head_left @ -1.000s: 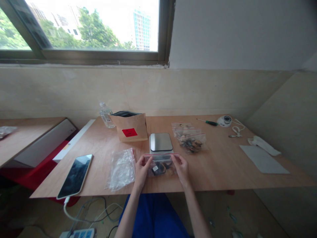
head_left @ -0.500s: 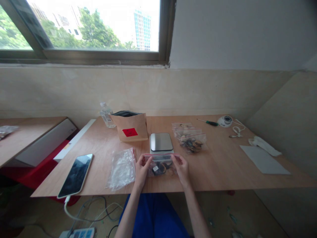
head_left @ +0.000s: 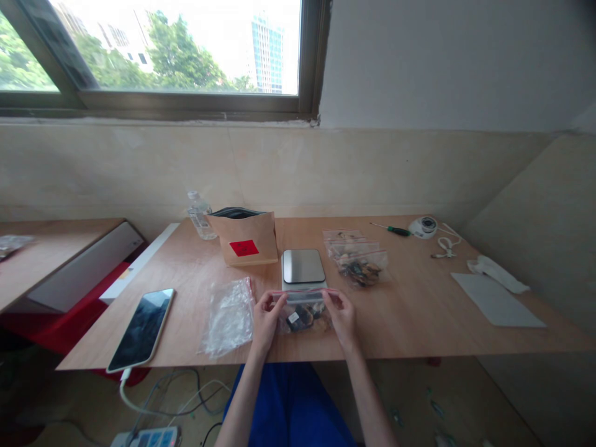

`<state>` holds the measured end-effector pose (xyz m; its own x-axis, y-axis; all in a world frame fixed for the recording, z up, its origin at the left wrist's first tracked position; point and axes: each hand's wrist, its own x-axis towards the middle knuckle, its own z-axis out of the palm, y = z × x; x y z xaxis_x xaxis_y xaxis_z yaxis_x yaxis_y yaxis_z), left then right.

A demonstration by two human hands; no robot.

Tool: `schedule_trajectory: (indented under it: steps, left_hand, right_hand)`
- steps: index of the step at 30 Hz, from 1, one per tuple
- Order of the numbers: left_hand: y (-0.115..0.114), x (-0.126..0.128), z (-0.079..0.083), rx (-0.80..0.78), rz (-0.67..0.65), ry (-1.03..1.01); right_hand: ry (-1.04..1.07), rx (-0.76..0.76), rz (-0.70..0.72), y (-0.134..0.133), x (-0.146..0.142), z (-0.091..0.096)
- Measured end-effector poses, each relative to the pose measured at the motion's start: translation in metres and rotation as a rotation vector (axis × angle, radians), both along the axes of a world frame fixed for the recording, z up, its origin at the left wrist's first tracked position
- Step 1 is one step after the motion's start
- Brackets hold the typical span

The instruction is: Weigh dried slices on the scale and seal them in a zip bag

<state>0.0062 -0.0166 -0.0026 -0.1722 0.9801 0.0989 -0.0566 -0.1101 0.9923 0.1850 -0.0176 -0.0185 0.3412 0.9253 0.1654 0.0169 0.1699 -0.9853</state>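
Note:
Both my hands hold a small clear zip bag (head_left: 302,310) with a red seal strip and dark and tan pieces inside, just above the table's near edge. My left hand (head_left: 265,320) pinches its left top corner, and my right hand (head_left: 342,316) pinches the right top corner. Just behind the bag sits a small metal-topped scale (head_left: 302,266). A pile of empty clear bags (head_left: 229,316) lies to the left of my left hand.
Several filled zip bags (head_left: 356,257) lie right of the scale. A brown paper pouch (head_left: 244,239) with a red label and a water bottle (head_left: 199,216) stand behind. A phone (head_left: 142,329) lies at the left; a screwdriver (head_left: 390,230), a white round device (head_left: 423,227) and a grey sheet (head_left: 496,301) at the right.

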Motion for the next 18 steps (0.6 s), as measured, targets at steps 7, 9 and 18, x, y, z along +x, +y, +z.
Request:
schedule_trajectory:
  steps: [7, 9, 18]
  left_hand:
    - [-0.0009, 0.0035, 0.0028, -0.047, -0.093, -0.125]
    - [-0.0005, 0.0037, 0.0010, -0.063, -0.075, -0.129]
    - [0.0002, 0.0031, -0.0039, -0.104, -0.069, -0.155]
  right_hand:
    - [0.049, -0.030, 0.097, -0.0017, -0.0006, 0.0052]
    - [0.059, -0.029, 0.143, -0.0012, -0.0011, 0.0051]
    - [0.062, -0.128, 0.162, 0.0000, -0.0022, 0.0041]
